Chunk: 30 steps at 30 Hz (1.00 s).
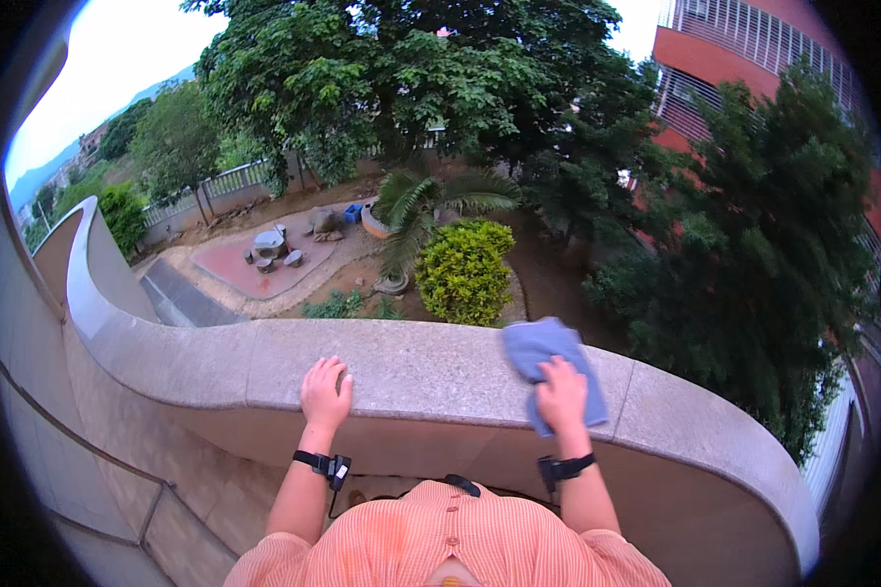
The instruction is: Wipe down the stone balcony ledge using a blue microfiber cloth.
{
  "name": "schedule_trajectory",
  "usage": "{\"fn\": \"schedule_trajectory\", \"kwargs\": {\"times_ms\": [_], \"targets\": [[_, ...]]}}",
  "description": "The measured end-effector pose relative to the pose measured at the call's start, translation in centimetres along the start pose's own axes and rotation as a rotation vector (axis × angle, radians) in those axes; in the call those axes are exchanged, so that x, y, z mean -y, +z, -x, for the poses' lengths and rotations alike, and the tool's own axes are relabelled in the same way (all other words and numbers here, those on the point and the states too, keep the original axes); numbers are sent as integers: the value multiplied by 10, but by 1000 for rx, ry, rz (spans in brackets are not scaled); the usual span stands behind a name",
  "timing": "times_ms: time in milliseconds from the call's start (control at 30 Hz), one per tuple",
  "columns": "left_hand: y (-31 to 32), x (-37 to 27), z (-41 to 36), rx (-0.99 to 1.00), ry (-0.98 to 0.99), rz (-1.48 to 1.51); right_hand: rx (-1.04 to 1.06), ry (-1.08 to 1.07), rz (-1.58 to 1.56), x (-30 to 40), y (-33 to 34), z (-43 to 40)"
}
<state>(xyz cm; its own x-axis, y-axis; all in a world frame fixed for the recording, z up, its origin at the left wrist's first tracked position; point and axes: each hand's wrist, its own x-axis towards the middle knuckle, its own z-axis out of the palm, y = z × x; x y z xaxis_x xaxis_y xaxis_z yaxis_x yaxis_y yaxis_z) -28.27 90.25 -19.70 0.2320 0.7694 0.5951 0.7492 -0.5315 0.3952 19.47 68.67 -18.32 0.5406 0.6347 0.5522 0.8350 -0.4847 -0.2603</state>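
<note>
A curved balcony parapet with a granite-like stone top (411,367) runs across in front of me. My left hand (326,392) rests on the near edge of that top and holds nothing, its thumb apart from the fingers. To the right, my right hand (561,392) lies on a folded blue-grey cloth (550,337), pressing it against the stone; its fingertips are slightly blurred. Part of the cloth hangs over the near edge beside the wrist, and its far end reaches the outer edge. Whether the fingers grip the cloth cannot be told for certain.
Tiled wall and floor (191,469) lie at the lower left. Beyond the parapet, well below, are a yellow-green shrub (466,271), a palm (411,198) and a round stone table (269,242) with stools. Dark trees (734,293) and a red building (741,44) stand to the right.
</note>
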Motion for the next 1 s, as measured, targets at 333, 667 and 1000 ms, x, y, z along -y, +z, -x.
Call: {"fn": "schedule_trajectory", "kwargs": {"times_ms": [333, 667, 1000], "targets": [[-3, -4, -3, 0, 30, -39, 154, 559, 303, -36, 5, -14], [-21, 4, -10, 306, 222, 134, 247, -165, -31, 242, 36, 29], [-4, -33, -48, 690, 332, 634, 187, -220, -263, 276, 12, 61]]}}
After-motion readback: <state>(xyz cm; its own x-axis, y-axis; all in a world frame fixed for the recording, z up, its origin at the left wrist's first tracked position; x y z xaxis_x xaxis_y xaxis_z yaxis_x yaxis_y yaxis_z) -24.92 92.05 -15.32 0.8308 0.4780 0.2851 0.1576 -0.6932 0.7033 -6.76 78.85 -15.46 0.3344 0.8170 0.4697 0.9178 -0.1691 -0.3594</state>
